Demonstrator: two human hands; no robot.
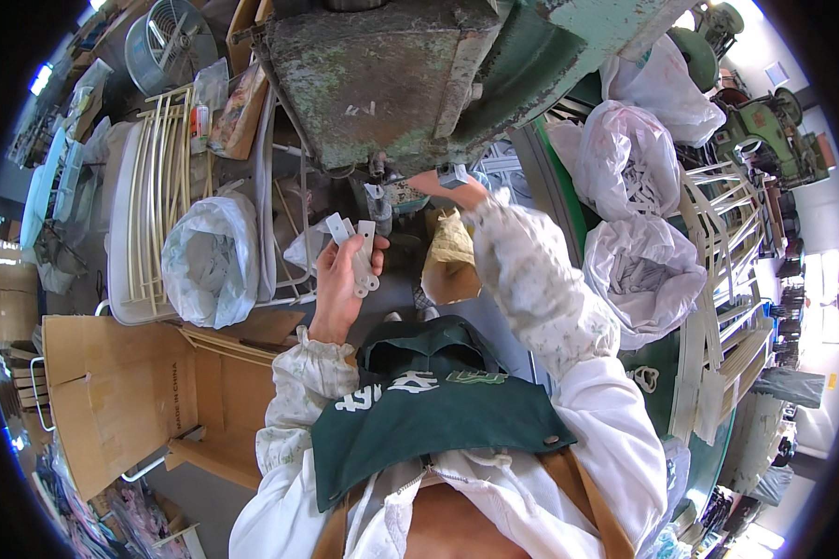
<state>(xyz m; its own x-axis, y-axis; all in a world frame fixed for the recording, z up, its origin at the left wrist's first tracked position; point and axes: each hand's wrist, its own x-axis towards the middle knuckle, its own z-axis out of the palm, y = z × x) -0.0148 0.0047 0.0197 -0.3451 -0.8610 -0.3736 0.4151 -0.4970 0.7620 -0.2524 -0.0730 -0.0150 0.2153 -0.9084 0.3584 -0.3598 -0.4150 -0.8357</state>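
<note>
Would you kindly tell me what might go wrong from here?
The bare right hand is close to the green machine, so it might get pinched if the machine moves. The baggy right sleeve could perhaps snag on the machine. The left hand holds flat pieces spread apart in one grip, so one might slip out.
</note>
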